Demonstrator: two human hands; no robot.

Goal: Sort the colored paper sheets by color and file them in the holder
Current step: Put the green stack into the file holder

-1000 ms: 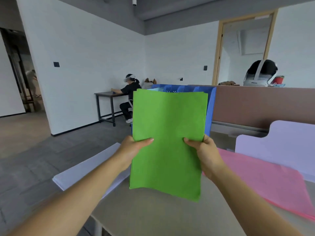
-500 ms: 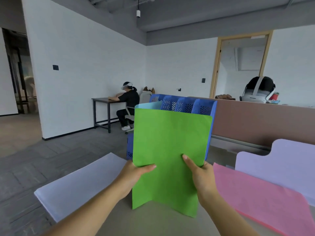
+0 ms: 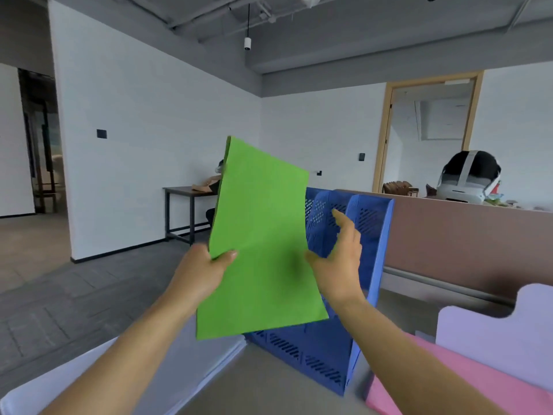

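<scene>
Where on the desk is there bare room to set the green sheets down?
Bare desk lies in front of the holder, between the white stack and the pink sheets. A narrower strip runs between holder and partition. The right side is crowded with pink and lilac paper.

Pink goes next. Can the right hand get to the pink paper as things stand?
Probably yes. The right hand is open and holds nothing, and the pink paper lies exposed right beside its forearm, with nothing between them.
</scene>
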